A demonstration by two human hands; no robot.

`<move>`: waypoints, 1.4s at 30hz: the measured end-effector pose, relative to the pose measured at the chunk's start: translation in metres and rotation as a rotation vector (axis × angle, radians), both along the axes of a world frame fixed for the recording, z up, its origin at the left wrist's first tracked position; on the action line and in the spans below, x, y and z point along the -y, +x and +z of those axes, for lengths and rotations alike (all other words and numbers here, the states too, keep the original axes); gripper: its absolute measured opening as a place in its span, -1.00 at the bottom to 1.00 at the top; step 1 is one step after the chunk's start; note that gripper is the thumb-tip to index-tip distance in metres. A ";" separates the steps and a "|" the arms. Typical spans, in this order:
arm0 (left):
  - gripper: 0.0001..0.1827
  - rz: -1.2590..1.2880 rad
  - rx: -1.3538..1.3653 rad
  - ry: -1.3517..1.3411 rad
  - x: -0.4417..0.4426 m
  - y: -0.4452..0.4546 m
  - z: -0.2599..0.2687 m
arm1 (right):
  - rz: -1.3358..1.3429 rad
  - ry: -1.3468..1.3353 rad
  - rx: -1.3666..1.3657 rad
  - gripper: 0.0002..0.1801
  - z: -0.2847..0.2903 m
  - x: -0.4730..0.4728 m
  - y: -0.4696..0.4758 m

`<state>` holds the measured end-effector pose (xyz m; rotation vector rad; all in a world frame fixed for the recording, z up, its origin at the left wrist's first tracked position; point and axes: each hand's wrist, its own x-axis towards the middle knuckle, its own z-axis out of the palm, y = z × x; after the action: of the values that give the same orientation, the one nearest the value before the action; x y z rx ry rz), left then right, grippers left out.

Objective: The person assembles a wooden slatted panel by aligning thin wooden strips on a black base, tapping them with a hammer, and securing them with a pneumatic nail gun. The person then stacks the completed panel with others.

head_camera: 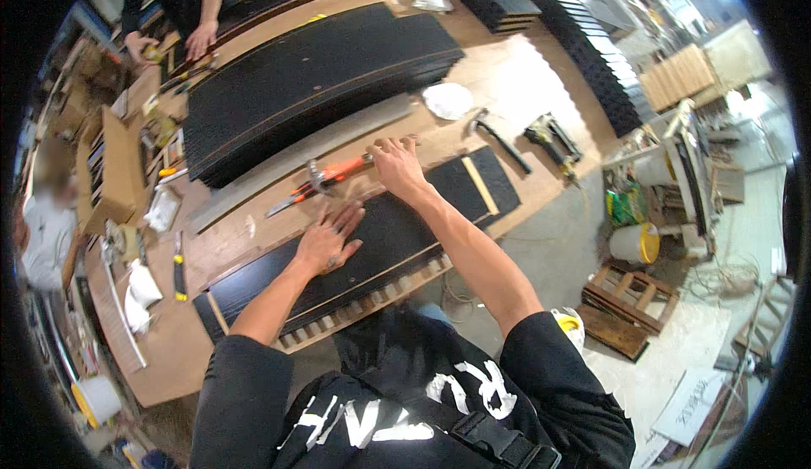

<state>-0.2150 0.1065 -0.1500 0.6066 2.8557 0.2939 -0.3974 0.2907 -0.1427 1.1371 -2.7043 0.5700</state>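
My left hand [329, 241] lies with fingers spread on a long black panel [393, 231], near its far edge. Pale wood strips [479, 185] cross this panel towards its ends, and a row of small wood blocks [342, 318] shows along its near side. My right hand [398, 163] is closed around the handle end of an orange-handled claw hammer [336, 171], just beyond the panel. The hammer's head points left. Close to that head lies an orange and black tool with a flat metal blade [284, 205], partly overlapped by the hammer.
A grey bar [304, 161] lies before a tall stack of black panels [323, 70]. At right are a black-handled hammer [504, 146], a nail gun [552, 142] and a white item [448, 101]. A co-worker's hands [201, 39] work at upper left. A yellow-black tool [180, 269] lies left.
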 end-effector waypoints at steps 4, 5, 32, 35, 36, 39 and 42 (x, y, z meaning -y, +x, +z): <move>-0.24 0.197 -0.160 -0.001 -0.043 0.001 -0.010 | -0.288 -0.141 0.060 -0.58 0.013 -0.095 -0.015; -0.24 0.201 -0.163 0.032 -0.057 -0.004 -0.013 | -0.326 -0.163 0.087 -0.55 0.014 -0.139 -0.034; 0.01 0.424 -0.012 0.556 -0.387 -0.174 0.140 | -0.079 -1.628 1.639 -0.41 0.085 -0.383 -0.105; -0.08 0.452 -0.304 0.347 -0.383 -0.162 0.155 | 0.036 -1.876 1.882 -0.36 0.059 -0.351 -0.097; -0.11 0.459 -0.306 0.266 -0.383 -0.158 0.161 | 0.052 -1.952 1.950 -0.35 0.061 -0.339 -0.092; -0.18 0.455 -0.311 0.066 -0.382 -0.145 0.178 | 0.339 -2.050 2.184 -0.29 0.034 -0.315 -0.091; -0.23 0.361 -0.344 -0.084 -0.379 -0.123 0.193 | 0.470 -2.145 2.284 -0.22 0.036 -0.299 -0.089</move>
<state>-0.3377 0.4851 0.0432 0.1280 3.2845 0.1303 -0.4866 0.5893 -0.1071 0.1505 -0.3553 -2.2353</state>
